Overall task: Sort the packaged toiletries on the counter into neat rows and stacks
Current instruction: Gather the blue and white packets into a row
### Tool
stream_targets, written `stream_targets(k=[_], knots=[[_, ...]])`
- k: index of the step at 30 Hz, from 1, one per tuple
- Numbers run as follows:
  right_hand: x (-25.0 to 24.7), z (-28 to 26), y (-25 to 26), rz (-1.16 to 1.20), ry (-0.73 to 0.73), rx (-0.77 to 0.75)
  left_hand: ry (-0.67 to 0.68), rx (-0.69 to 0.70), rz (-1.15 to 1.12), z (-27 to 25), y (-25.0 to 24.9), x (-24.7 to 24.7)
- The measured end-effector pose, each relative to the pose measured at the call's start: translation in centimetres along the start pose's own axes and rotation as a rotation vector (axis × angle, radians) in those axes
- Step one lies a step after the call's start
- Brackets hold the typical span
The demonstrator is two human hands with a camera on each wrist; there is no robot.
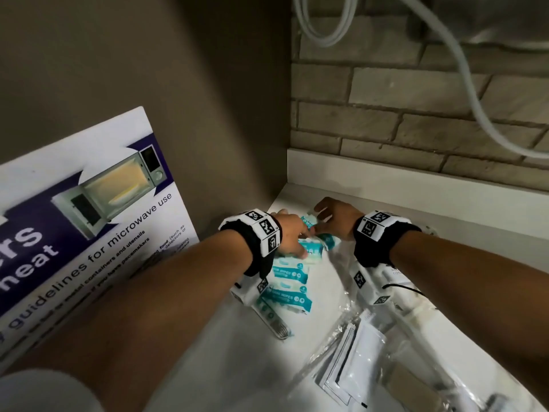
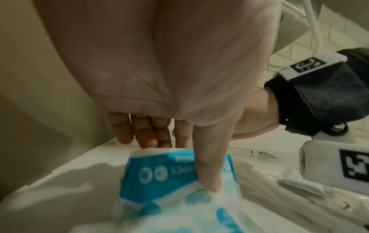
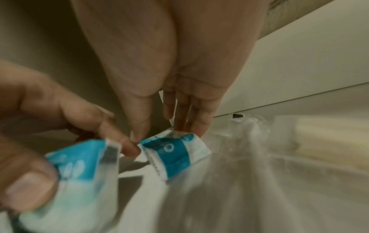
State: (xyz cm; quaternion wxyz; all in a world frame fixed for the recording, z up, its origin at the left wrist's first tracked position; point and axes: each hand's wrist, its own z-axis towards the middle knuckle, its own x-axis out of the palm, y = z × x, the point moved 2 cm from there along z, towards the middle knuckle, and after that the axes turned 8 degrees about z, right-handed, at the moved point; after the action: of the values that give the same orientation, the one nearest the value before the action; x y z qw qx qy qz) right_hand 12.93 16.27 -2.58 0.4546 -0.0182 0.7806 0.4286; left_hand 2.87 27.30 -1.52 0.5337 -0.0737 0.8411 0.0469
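Blue-and-white wipe packets lie in a row (image 1: 287, 298) along the left of the white counter (image 1: 237, 367). At the far end of that row my left hand (image 1: 292, 236) (image 2: 181, 165) holds one wipe packet (image 1: 312, 251) (image 2: 159, 178), thumb on top and fingers behind its far edge. My right hand (image 1: 322, 221) (image 3: 165, 134) pinches a neighbouring wipe packet (image 1: 329, 240) (image 3: 175, 156) between thumb and fingers, just right of the left hand. The two packets sit close, almost touching. Both wrist views are blurred.
Clear plastic bags with white sachets (image 1: 356, 346) spread over the right and front of the counter. A slim packaged item (image 1: 276, 322) lies at the row's near end. A microwave poster (image 1: 89, 218) leans at the left. The brick wall (image 1: 416, 114) and an upstand close the back.
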Motion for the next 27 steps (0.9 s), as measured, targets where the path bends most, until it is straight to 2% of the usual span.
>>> stream_targets(k=[2,4,7,9,11,13,14,16,18,20,27], knots=[[-0.1,-0.2,-0.2,-0.050,0.007,-0.032,-0.017,-0.011,0.003,-0.4,0.3,-0.7],[-0.2,-0.5,-0.4,-0.119,0.010,-0.062,-0.097,-0.021,-0.053,-0.9,0.8,-1.7],[-0.2,-0.5,-0.6,-0.154,0.044,-0.060,-0.281,-0.120,-0.271,-1.7,1.5,-3.0],[-0.3,-0.5,-0.5,-0.178,0.058,-0.046,-0.334,-0.196,-0.448,-1.9,1.7,-3.1],[-0.4,-0.4,-0.4,-0.195,0.054,-0.040,-0.282,-0.241,-0.670,-1.8,1.6,-2.4],[-0.4,-0.2,-0.3,-0.194,0.044,-0.028,-0.142,-0.317,-0.768,-1.9,1.6,-1.2],[-0.3,-0.1,-0.3,-0.192,0.042,-0.022,-0.085,-0.351,-0.722,-1.8,1.8,-0.6],[-0.2,0.2,-0.2,-0.196,0.044,-0.008,-0.007,-0.365,-0.444,-1.6,2.4,0.1],[-0.2,0.5,0.1,-0.202,0.056,-0.009,0.016,-0.351,-0.192,-1.3,3.0,0.4],[0.0,0.7,0.5,-0.202,0.066,-0.028,0.009,-0.347,-0.149,-0.9,3.3,0.6],[1.4,0.9,1.5,-0.155,0.080,-0.069,-0.053,-0.323,-0.226,-0.4,3.2,0.4]])
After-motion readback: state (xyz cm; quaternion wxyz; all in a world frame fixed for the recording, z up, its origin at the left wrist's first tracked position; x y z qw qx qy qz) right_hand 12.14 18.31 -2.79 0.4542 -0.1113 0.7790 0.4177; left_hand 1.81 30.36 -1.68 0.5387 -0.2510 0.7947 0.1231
